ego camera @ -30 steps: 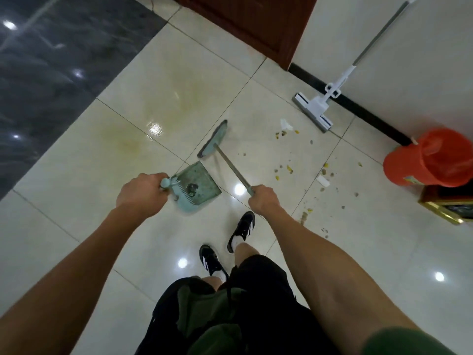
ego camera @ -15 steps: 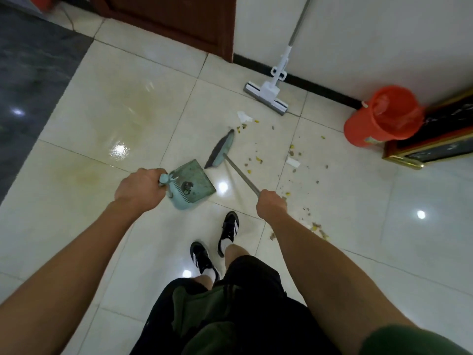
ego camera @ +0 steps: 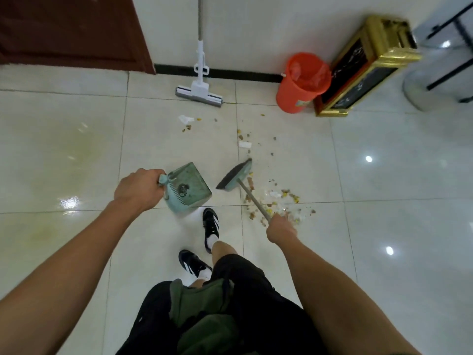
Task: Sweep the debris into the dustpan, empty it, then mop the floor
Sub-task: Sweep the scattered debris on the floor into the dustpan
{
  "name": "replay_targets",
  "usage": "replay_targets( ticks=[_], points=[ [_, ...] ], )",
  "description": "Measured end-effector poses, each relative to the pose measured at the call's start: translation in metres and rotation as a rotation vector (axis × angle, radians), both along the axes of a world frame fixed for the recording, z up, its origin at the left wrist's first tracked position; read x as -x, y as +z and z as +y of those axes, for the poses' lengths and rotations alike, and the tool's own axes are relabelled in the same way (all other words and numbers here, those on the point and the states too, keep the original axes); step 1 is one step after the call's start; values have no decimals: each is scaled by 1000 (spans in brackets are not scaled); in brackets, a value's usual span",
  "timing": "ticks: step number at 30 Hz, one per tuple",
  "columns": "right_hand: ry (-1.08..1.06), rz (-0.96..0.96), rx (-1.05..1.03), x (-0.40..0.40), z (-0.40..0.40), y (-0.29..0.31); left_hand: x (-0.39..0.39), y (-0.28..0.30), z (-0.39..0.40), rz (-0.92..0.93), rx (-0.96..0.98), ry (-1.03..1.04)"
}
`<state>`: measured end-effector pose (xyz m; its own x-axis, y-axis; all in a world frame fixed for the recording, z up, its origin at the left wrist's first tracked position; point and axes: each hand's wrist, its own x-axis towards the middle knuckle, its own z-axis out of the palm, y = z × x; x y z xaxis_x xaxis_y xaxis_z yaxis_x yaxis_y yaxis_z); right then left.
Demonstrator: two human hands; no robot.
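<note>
My left hand [ego camera: 139, 188] grips the handle of a pale green dustpan [ego camera: 188, 187], held above the tiles with a small dark clump inside. My right hand [ego camera: 280, 229] is closed on the metal handle of a green broom [ego camera: 236, 176], whose bristle head hangs just right of the dustpan. Debris [ego camera: 277, 199] of yellow and brown crumbs and white scraps lies on the tiles under and right of the broom handle; more bits [ego camera: 243, 140] are scattered farther out. A white sponge mop [ego camera: 199, 92] leans against the far wall.
An orange bucket [ego camera: 299, 84] stands by the wall, with a gold-framed black box [ego camera: 363, 65] to its right. A brown door [ego camera: 71, 29] is at the far left. A yellowish stain [ego camera: 82, 149] marks the left tiles. My black shoes [ego camera: 210, 228] stand below the dustpan.
The view has turned right, so the mop and bucket now face me. The broom head has moved from left of the debris to right of the dustpan, and a debris pile sits near my right hand.
</note>
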<state>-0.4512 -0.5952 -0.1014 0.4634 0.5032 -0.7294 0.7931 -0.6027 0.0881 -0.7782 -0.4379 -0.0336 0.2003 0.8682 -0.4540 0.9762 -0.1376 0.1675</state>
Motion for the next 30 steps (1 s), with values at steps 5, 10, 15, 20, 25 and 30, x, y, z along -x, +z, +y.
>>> replay_targets(
  ticks=[5, 10, 15, 20, 25, 30],
  points=[
    [-58, 2, -70, 7, -39, 2, -23, 2, -11, 2, -4, -99],
    [-93, 5, -140, 9, -37, 12, -35, 7, -12, -8, -14, -141],
    [-86, 33, -205, 11, -19, 13, -29, 10, -9, -10, -30, -130],
    [-23, 65, -245, 19, 17, 5, -9, 10, 3, -5, -5, -37],
    [32, 123, -251, 37, 88, -9, 22, 14, 28, -4, 6, 66],
    [96, 191, -269, 55, 176, -26, 49, 16, 66, 22, 18, 179]
  ],
)
